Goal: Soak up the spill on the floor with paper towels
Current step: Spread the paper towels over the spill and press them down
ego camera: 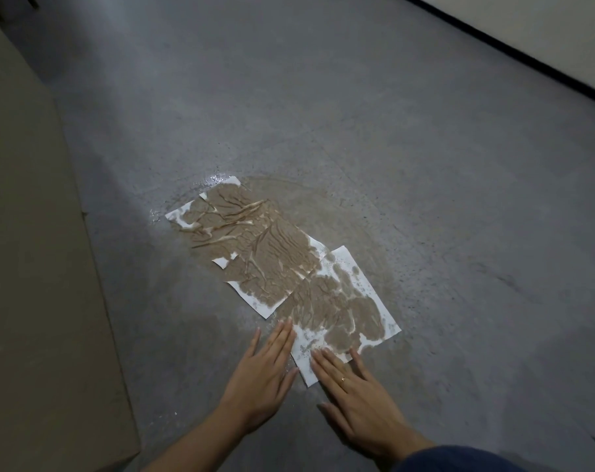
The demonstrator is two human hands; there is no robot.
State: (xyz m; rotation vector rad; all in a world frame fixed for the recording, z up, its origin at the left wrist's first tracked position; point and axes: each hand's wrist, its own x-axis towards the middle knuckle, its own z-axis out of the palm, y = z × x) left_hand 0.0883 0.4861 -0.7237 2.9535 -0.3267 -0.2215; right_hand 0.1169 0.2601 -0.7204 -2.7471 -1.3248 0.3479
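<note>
Paper towels [275,264]: wrinkled white sheets, soaked brown; spill [350,212] edge faint, perhaps wider. Left hand [265,376] and right hand [354,393] flat, fingers straight, pressing nearest sheet; forearms cropped.

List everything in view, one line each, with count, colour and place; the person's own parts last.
paper towels: several overlapping sheets, exact count unclear, white soaked brown, flat on the floor at centre
spill: one, brown, spreading beyond the towels' far right side
floor: one, grey, throughout
cardboard box: one, tan, left edge
wall: one, pale with a dark base strip, upper right
ring: one, gold, on a right-hand finger
left hand: one, flat, fingertips at the nearest sheet's left edge
right hand: one, flat, fingers on the nearest sheet's near corner
</note>
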